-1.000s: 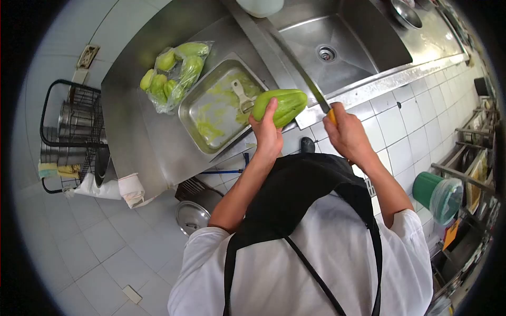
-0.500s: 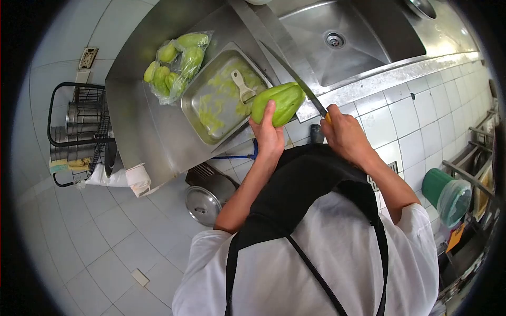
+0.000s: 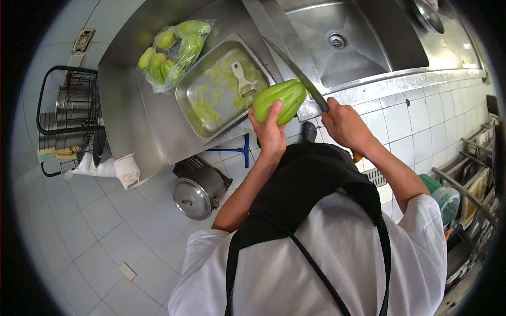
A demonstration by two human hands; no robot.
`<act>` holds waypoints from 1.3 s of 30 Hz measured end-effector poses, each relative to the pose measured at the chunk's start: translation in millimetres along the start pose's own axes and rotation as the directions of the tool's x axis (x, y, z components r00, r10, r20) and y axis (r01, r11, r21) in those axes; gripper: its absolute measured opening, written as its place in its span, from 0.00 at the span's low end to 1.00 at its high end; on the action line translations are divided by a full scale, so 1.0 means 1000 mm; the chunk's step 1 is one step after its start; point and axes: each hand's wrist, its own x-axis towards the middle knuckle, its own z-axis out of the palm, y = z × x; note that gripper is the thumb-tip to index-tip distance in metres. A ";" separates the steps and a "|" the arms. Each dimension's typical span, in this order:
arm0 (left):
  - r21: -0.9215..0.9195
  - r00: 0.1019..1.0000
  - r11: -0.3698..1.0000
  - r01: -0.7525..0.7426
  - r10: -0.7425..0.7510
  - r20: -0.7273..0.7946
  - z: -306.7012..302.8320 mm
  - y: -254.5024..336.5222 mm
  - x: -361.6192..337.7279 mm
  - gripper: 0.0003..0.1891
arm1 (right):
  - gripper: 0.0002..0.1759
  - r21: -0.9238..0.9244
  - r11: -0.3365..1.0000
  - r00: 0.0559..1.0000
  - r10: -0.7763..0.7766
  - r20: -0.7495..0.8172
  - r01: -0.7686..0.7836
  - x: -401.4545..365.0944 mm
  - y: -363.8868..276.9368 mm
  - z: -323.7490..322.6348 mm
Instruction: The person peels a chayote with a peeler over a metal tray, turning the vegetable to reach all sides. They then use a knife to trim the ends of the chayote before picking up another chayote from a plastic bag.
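A large pale-green chayote (image 3: pixel 283 100) sits in my left hand (image 3: pixel 270 128), whose fingers wrap its near end. My right hand (image 3: pixel 346 126) is closed round the orange handle of a long knife (image 3: pixel 298 72). The blade slants up and left, overlapping the chayote's right end in this view. Just left of the chayote is a steel tray (image 3: pixel 191 120) with green peelings (image 3: pixel 205 105) on its bottom. A white peeler (image 3: pixel 242 80) lies among them. Beyond the tray, a clear plastic bag (image 3: pixel 182 52) holds several more chayotes.
A steel sink (image 3: pixel 363 58) is at the upper right of the steel counter (image 3: pixel 132 116). On the left hangs a black wire rack (image 3: pixel 68 113) with metal containers. Below the counter stand a lidded pot (image 3: pixel 193 199) and a blue squeegee (image 3: pixel 245 151). Shelving (image 3: pixel 464 195) lines the right side.
The view has shifted slightly, so the counter and floor items appear a little displaced. Both hands keep their holds, with the knife still beside the chayote's right end.
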 end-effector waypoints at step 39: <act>-0.177 1.000 0.984 -0.029 0.027 -0.016 -0.015 0.017 0.012 0.36 | 0.13 -0.113 0.972 0.976 -0.211 -0.055 0.204 0.069 -0.019 0.029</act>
